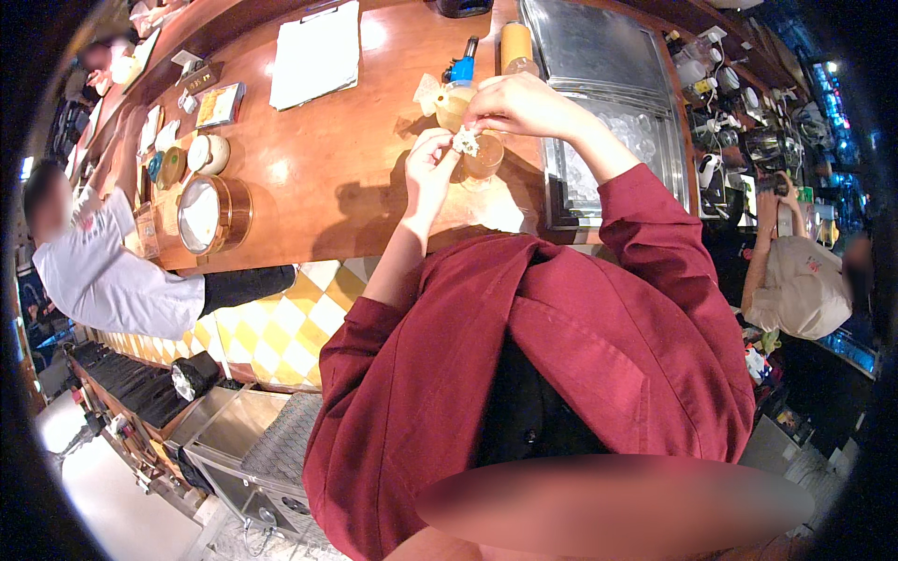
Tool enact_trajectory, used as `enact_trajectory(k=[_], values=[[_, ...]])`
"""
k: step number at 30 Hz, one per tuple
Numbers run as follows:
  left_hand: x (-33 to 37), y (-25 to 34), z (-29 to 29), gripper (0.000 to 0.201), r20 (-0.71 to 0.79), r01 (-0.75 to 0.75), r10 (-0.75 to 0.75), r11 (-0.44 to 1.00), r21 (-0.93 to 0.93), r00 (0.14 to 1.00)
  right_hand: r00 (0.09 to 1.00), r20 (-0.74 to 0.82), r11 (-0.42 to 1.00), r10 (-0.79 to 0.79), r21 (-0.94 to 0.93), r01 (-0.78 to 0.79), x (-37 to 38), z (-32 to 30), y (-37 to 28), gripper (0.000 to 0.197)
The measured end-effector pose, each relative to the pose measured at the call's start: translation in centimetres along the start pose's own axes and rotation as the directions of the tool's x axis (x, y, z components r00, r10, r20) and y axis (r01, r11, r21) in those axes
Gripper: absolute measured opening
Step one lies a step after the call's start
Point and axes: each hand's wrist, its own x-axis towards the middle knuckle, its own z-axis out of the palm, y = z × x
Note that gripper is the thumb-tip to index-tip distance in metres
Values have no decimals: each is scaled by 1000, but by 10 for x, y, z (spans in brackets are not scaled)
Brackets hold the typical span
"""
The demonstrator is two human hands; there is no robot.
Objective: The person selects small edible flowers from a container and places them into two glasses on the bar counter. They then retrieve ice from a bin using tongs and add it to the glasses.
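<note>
A small cluster of white flowers (466, 141) is held between my two hands. The fingers of my left hand (431, 170) pinch it from the left side. My right hand (526, 107) reaches over from the right, fingertips closed together at the top of the cluster. Just to the right of the flowers and partly behind them stands a stemmed glass (484, 161) with an amber drink. Beyond my hands is a second glass (453, 107) with a yellowish drink and a pale, petal-like garnish (431, 94) on its rim. A white cloth or paper (499, 214) lies near the counter's edge.
Past the glasses stand a blue torch (461, 67) and a yellow cylinder (514, 42). A metal ice bin (610, 154) is at right. White sheets (316, 54) and a round wooden tub (213, 215) are leftward. One person (122, 262) is at left, another (804, 280) at right.
</note>
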Motion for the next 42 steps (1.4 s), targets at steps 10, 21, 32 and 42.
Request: enact_trajectory(k=[10,21,32,42], values=[[10,7,-11,13,128,34,-33,999,-5,991,999,-18,999,43,31,-42,-5,0,-4,10],[3,25,-11,18,118,-43,21,981,190,993,999,-21,997,34,-73,-36,-9,-2,-15,12],[-7,19,-9,16,66,18,-28,988,155,997,1000,11,987,19,-157,-17,-5,-6,-25,10],[-5,21,-9,15,78,-44,29,978,202,997,999,29,978,14,-210,-7,-7,-2,-24,12]])
